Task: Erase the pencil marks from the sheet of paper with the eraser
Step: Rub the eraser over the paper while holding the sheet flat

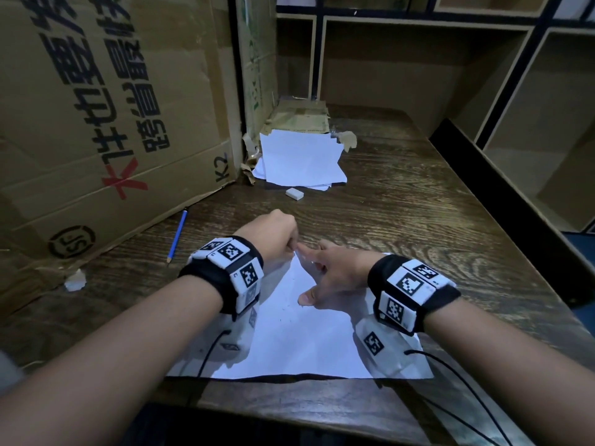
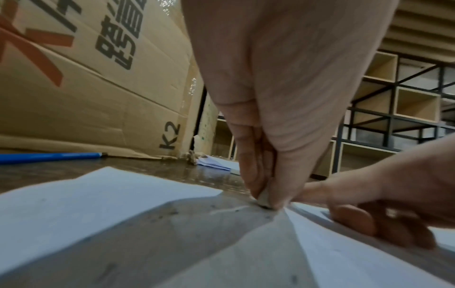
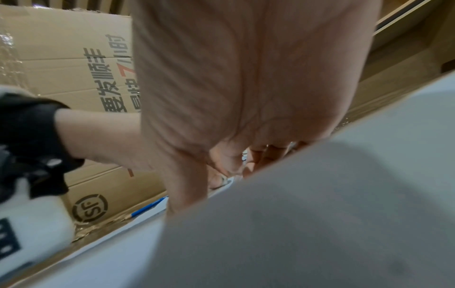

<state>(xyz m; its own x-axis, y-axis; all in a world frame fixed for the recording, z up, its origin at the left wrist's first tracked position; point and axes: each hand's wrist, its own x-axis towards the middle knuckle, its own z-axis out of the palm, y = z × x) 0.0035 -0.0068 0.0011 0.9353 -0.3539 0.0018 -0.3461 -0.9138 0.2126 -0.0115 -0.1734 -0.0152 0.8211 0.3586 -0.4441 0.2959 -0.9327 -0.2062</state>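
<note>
A white sheet of paper [image 1: 299,346] lies on the dark wooden desk near its front edge. My left hand [image 1: 289,247] is curled at the sheet's far edge. In the left wrist view its thumb and fingers pinch a small greyish eraser [image 2: 264,200] down on the paper [image 2: 98,204]. Faint specks and crumbs dot the sheet close by. My right hand [image 1: 322,272] lies just to the right with its fingers [image 2: 354,220] spread flat, pressing on the sheet. In the right wrist view the palm [image 3: 246,87] and the sheet [image 3: 320,214] fill the picture.
A second white eraser [image 1: 294,193] lies beyond the hands, in front of a stack of white papers [image 1: 299,159]. A blue pencil [image 1: 177,236] lies left beside a big cardboard box [image 1: 96,123]. A torn paper scrap [image 1: 75,280] sits front left. Wooden shelves [image 1: 531,123] stand right and behind.
</note>
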